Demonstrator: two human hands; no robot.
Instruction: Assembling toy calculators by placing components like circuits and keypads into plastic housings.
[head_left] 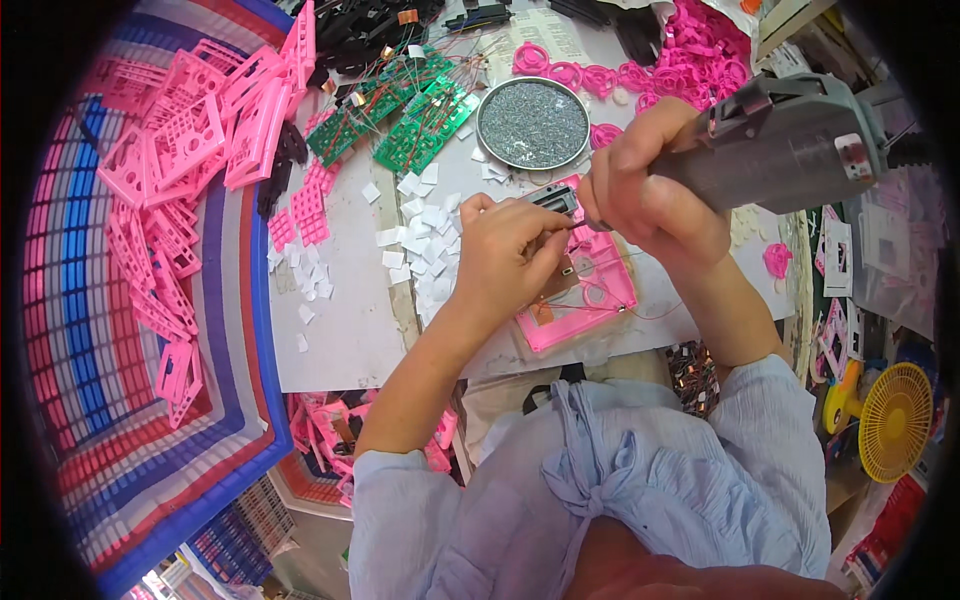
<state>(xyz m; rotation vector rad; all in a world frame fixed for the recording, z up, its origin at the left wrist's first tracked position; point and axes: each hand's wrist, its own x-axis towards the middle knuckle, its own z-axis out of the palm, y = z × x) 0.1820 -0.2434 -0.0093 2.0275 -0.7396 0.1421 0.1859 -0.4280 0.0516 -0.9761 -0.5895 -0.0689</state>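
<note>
My right hand (650,190) grips a grey electric screwdriver (790,145), its tip pointing down-left at a pink plastic housing (590,300) on the white work surface. My left hand (510,250) presses on the top of that housing, pinching a small part beside a dark block (553,198) at its far edge. Thin wires and a small copper-coloured part lie inside the housing. The screwdriver's bit is hidden behind my fingers.
A round metal dish of small screws (533,123) sits just beyond the hands. Green circuit boards (425,125) lie to its left, small white squares (420,225) scatter nearby. Pink plastic frames (190,150) fill a striped bin (230,400) at left. Pink rings (600,75) and a yellow fan (895,420) are at right.
</note>
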